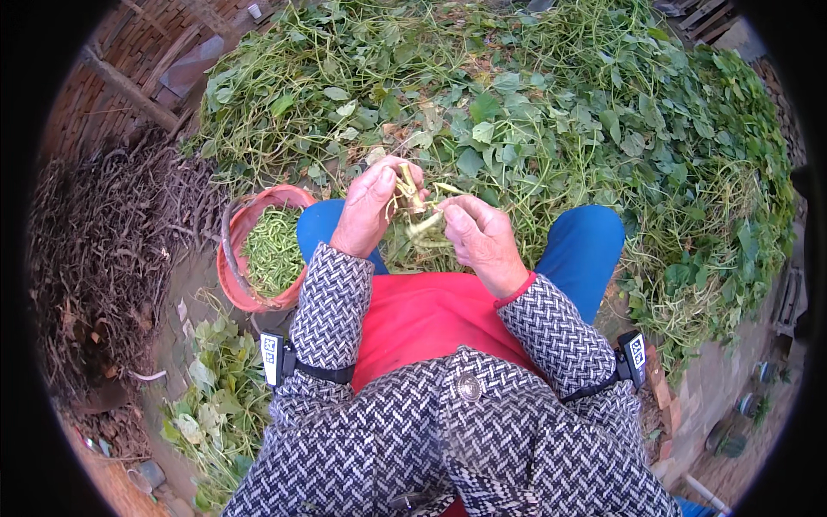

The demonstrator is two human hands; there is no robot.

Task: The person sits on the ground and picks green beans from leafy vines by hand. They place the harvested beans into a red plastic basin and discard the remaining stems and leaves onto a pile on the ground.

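Observation:
My left hand (375, 210) is closed around a bunch of cut plant stems (409, 189), whose pale ends stick out above the fingers. Close to its right, my right hand (481, 239) pinches something at its fingertips, by a pale green bean pod (425, 225); whether the pod is still joined to the stem cannot be told. Both hands are raised above the lap, between the knees. A red basket (227, 274) with a curved handle stands left of my left knee and holds many short green pods (272, 252).
A wide heap of leafy bean vines (517, 116) spreads in front and to the right. Dry brown roots or twigs (97, 258) lie at the left. More leafy vines (219, 400) lie on the ground behind the basket. Glass jars (727, 439) stand at the lower right.

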